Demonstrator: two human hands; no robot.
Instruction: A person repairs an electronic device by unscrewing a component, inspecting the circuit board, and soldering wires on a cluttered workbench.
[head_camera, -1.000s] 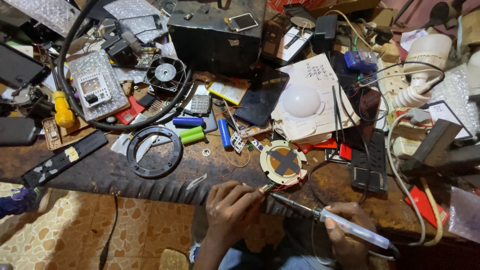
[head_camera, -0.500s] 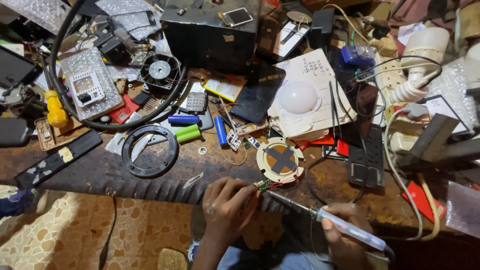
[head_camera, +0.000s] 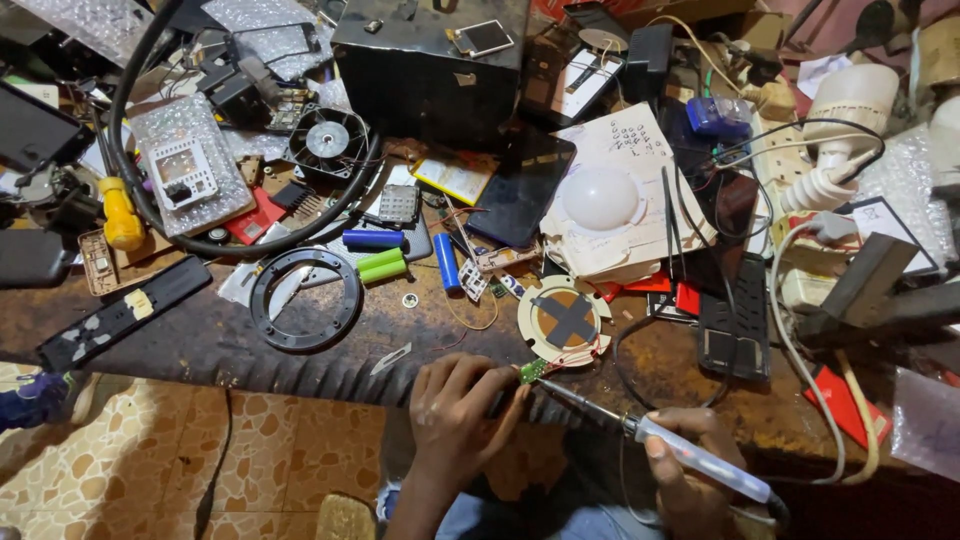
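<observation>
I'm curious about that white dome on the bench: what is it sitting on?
The white dome rests on a crumpled sheet of white paper with handwriting. Whatever lies beneath that paper is covered.

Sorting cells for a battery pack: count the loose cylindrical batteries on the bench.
4. One blue cell lies level, two green cells lie side by side just below it, and another blue cell lies nearly upright to their right. Clutter may hide more.

Dark, worn workbench (head_camera: 230, 335) spans the scene, cluttered far side. Near left: floor (head_camera: 150, 460) of tan tiles in an irregular stone pattern. Black box (head_camera: 430, 60) stands far centre. Warm, dim overhead light.
</observation>
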